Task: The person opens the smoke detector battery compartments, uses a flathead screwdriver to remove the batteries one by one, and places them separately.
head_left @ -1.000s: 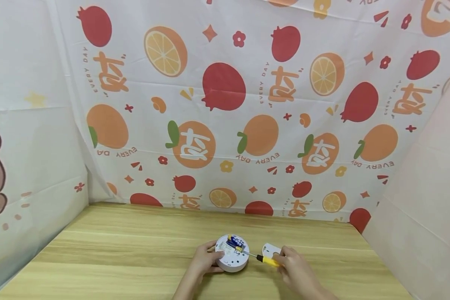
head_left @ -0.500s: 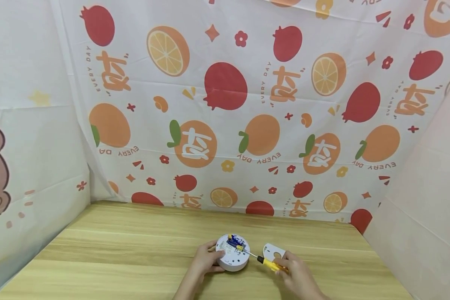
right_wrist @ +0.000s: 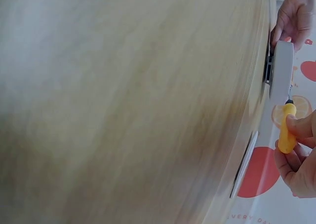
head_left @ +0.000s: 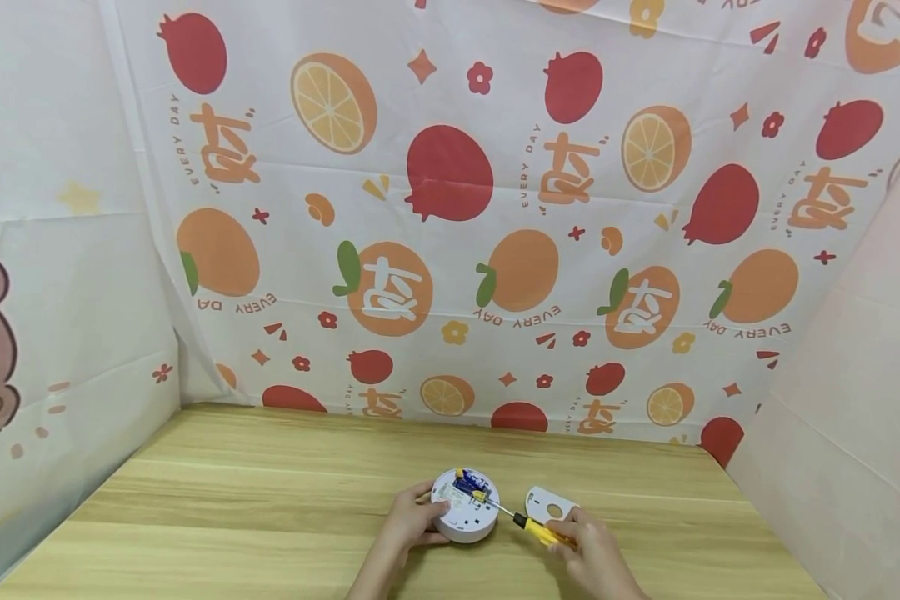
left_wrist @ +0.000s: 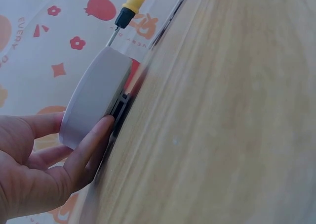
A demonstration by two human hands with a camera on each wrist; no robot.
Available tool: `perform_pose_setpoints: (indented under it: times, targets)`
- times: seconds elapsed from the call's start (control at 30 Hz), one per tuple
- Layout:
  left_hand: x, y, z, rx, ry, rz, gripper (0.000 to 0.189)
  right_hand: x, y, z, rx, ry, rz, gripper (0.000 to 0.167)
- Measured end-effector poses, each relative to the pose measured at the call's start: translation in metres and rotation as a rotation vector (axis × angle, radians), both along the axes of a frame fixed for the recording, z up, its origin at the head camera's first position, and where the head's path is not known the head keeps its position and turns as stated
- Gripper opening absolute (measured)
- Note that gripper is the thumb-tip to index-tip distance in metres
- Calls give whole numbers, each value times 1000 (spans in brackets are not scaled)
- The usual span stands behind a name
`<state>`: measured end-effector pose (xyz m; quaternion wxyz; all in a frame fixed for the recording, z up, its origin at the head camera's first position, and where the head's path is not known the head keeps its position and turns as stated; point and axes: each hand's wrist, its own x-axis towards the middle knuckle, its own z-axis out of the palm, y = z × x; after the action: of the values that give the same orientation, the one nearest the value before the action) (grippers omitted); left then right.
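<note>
Your right hand [head_left: 592, 550] is closed around the yellow handle of a screwdriver [head_left: 543, 532], thumb and fingers wrapped on it, with the shaft slanting up and left across the gap between your hands. Your left hand [head_left: 411, 518] holds a round white case [head_left: 462, 517] by its left side: your thumb lies on the top face near the rim, and your other fingers reach around the side and below. The case sits between your two hands, its flat face upward, bearing a small printed label and several small dark slots.

In the bay toward the far side of that face are blue and yellow batteries [head_left: 471, 482]. The screwdriver's tip is at the yellow end of one of them; you cannot tell from here whether it presses on it. From your left wrist, a dark frame [left_wrist: 120, 105] shows under the case, close to the table [head_left: 270, 508]; whether it touches the wood is unclear.

Just beyond your right hand, a white plate [head_left: 543, 502] with a round hole lies on the table, apart from the case and partly hidden by your fingers.

Past the table's far edge hangs a white cloth [head_left: 450, 100] printed with oranges, red fruit and flowers. A pale sheet [head_left: 52, 292] with a bear stands to your left, and a plain pinkish sheet [head_left: 847, 375] to your right.
</note>
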<state>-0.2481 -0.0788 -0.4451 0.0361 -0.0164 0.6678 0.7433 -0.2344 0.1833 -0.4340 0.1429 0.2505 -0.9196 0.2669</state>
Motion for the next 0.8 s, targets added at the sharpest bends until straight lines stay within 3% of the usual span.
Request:
perform_pose_setpoints:
  times: [0.43,0.8]
  targets:
    - [-1,1,-1,8,-5,1,54,0,-1,-2,-86,-19,19,25]
    - [-1,1,1,-1,-7,3,56,-1,-5,3,-131,-103,5,25]
